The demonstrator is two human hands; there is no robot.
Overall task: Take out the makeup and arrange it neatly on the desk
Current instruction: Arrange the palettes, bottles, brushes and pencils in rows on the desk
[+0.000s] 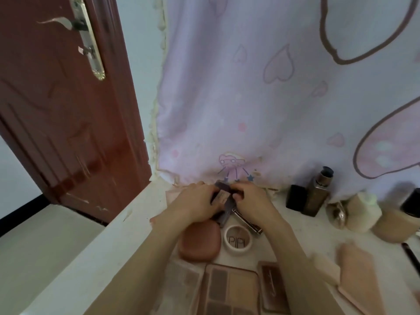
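While both hands meet at the back of the desk (302, 237), left hand (195, 202) and right hand (252, 198) pinching small dark makeup sticks (221, 196) between them, just beyond pink compact (200, 243), round jar (238, 241), palettes (231, 289) nearer.

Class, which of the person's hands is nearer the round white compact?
Right. The right hand is just above the round white compact; the left hand sits farther left, above the pink case.

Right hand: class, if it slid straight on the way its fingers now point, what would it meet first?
The right hand points left across the small dark makeup sticks it grips, so it would probably meet the left hand first; depth is unclear.
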